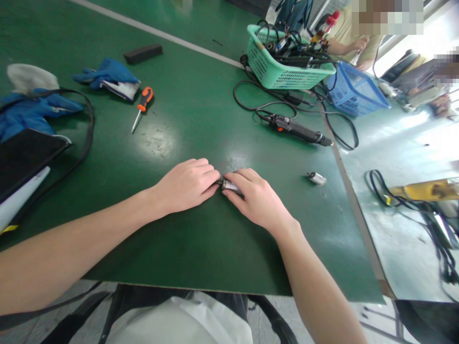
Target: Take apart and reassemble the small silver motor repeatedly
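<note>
My right hand [256, 196] is closed around a small silver metal cylinder [232, 186] just above the green tabletop. A narrow dark end of the cylinder points left, toward my left hand [190, 184]. The fingers of my left hand are curled, thumb and forefinger pinched at that dark end; what they grip is mostly hidden. A similar short metal part [316, 178] lies on the table to the right of my right hand. Farther forward on the right lies a black electric screwdriver [296, 129] with an orange switch and a cable.
An orange-and-black screwdriver [142, 107], blue gloves [111, 74] and a dark block [143, 53] lie at left. A green basket [276, 74] full of cabled tools and a blue basket [353, 91] stand back right. Co-workers sit beyond. A yellow tool [423, 191] lies right.
</note>
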`<state>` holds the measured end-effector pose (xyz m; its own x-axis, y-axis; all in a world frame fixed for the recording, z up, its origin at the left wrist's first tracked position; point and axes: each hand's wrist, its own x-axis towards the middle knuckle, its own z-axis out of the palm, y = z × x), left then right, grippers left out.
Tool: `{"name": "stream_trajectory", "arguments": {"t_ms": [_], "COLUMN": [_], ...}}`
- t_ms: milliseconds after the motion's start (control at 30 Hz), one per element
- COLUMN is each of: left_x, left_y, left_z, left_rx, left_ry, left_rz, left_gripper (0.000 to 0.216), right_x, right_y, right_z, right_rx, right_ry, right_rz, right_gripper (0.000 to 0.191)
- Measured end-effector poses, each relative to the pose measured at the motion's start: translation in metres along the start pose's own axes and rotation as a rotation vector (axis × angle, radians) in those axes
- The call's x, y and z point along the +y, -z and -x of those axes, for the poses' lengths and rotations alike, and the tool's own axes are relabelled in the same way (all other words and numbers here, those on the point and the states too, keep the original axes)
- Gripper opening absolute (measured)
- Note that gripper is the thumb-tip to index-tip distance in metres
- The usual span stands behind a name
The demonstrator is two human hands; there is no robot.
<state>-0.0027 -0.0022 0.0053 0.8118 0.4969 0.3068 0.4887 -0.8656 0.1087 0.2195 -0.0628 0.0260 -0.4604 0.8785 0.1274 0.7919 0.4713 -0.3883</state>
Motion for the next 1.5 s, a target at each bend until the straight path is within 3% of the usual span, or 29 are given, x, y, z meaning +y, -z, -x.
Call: {"name": "stream_trajectory", "arguments": {"t_ms": [633, 933, 1067, 1333, 1500], "left_x": [-0.005, -0.004, -0.004, -0.004, -0.005], "left_y": [-0.002, -0.002, -0.001, -0.003, -0.004], "left_z": [0.001, -0.001, -0.001, 0.000, 0.001], "left_rx": [-0.039, -0.102, -0.119, -0.118, -0.128], "left_ry": [0.002, 0.071, 0.099, 0.090, 0.089], "left_rz": [-0.001, 0.048, 0.073, 0.084, 0.087], "left_gripper": [0.035, 0.036, 0.037, 0.033, 0.032], "right_x": [-0.007, -0.006, 0.034, 0.175, 0.211], "right_y": [0.006, 0.007, 0.017, 0.069, 0.086], "right_z": [0.002, -0.002, -0.010, 0.010, 0.044], "right_rx": [-0.082, -0.063, -0.069, -0.135, -0.088], "right_ry": [0.109, -0.097, -0.164, -0.220, -0.328], "right_rz": [0.140, 0.400, 0.468, 0.391, 0.360], "right_gripper": [0.027, 0.031, 0.036, 0.038, 0.039]}}
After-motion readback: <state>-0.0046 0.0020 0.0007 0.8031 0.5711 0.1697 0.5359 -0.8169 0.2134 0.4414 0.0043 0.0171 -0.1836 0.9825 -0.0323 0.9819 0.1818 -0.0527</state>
